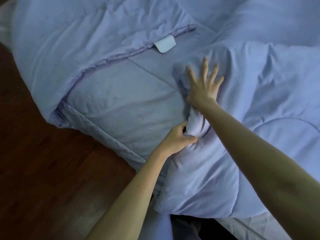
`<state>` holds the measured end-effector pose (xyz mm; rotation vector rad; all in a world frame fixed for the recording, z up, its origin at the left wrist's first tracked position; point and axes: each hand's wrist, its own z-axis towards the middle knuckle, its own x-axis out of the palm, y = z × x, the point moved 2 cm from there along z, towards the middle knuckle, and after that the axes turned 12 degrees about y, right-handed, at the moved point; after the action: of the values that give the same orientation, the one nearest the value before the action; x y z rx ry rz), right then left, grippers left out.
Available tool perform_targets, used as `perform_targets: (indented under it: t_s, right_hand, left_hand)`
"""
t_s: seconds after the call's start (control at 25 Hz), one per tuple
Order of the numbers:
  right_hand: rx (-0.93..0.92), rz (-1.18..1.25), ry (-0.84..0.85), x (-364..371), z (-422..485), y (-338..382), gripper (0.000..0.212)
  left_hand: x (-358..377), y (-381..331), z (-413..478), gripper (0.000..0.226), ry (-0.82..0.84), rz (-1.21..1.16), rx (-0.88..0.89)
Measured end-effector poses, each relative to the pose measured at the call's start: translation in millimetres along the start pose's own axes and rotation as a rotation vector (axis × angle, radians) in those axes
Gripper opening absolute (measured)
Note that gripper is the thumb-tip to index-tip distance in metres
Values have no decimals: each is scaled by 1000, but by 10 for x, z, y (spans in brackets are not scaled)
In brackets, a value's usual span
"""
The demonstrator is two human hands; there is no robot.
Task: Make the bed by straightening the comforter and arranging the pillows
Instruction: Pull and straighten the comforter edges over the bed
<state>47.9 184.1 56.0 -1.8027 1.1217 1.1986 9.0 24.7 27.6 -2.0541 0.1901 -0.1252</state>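
1. Nearest the lens, reaching in from the near edge: two bare forearms, over a plump near fold of the light-blue comforter (pixel 199 179), with a strip of white sheet (pixel 242 227) below it at the near right.
2. Clamped with the left hand (pixel 174 137) on a rolled ridge of that comforter, thumb (pixel 189 139) over the top, other fingers curled round the bunch and mostly hidden.
3. Pressed flat with the right hand (pixel 204 87) just beyond, fingers (pixel 205 66) straight and spread apart on the cloth, heel of the palm at the far end of the same ridge; gripping nothing.
4. Left of both hands, exposed: a flatter, darker quilted layer (pixel 121 104) with stitched seams. Cannot tell whether comforter underside or a separate pad.
5. Farther left and far: a comforter edge turned back in a loose diagonal hem, with a white label (pixel 165 43) beside it.
6. Right and far: heaped in deep, soft creases across the bed, well short of smooth.
7. Beyond the bed at the left: dark wood floor (pixel 43 161), with a comforter corner drooping toward it.
8. Judged early to midway. On the bed already, but folded over itself and rumpled; unfolding, squaring to the edges and smoothing all left to do.
9. No pillow to be made out anywhere in view, so pillow arranging seemingly not yet begun.
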Motion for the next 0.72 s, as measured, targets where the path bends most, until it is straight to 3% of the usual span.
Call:
perform_targets:
  t_s: [0.08,0.16,0.24,0.36,0.44,0.52,0.6,0.72]
  right_hand:
    - [76,39,-21,-117,-125,-258,106]
    - [149,37,-39,-205,-327,-534,109]
    - [202,64,-11,-242,-586,-847,97]
    - [261,311,-95,-181,-1073,-1465,57]
    - [331,537,-238,-141,-1485,-1886,47]
    - [402,744,-396,-64,-1973,-2278,45]
    - [471,880,-499,107,-2564,-2630,40]
    - [458,984,-552,512,-3393,-2933,34]
  left_hand:
    - [198,-83,-36,22,133,-10,33]
    - [468,-191,-75,17,242,-5,51]
    - [737,-266,-108,11,308,28,36]
    - [1084,-298,-95,13,491,-63,-65]
    - [1214,-426,-57,19,424,-408,-170]
    - [1309,-648,53,31,145,-530,-138]
    - [1564,-988,111,35,-1,-336,-23]
    - [2290,-1381,80,60,182,19,-2]
